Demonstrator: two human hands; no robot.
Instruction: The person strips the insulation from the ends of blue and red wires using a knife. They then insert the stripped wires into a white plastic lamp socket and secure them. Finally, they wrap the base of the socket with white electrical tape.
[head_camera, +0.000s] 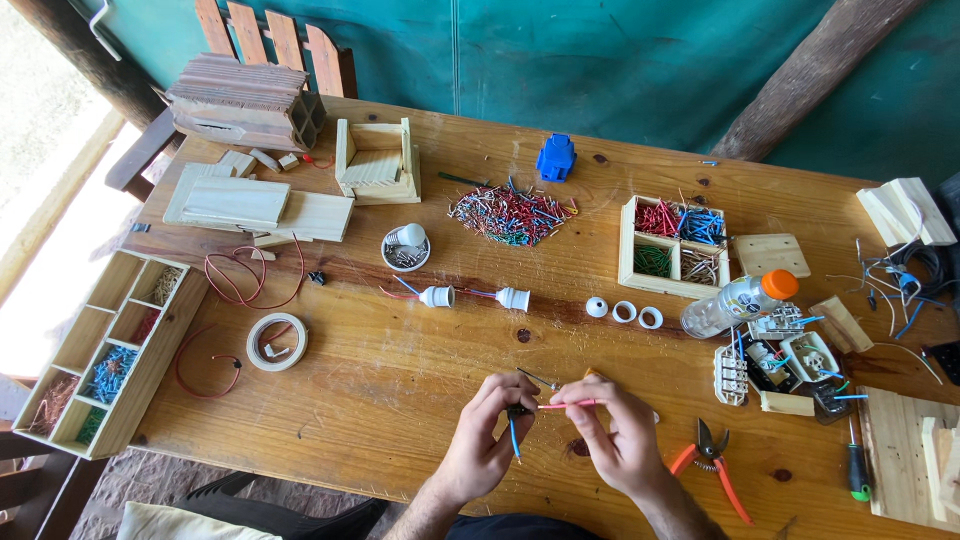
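Observation:
My left hand pinches a small dark part near the table's front edge, and a short blue wire hangs down from it. My right hand grips a thin red wire whose end meets that part. A slim screwdriver with an orange handle lies just behind my fingers. The two hands almost touch.
On the wooden table lie red pliers, two white lamp sockets, three white rings, a heap of wire offcuts, a compartment box of wires, a bottle, a tape roll and a long tray.

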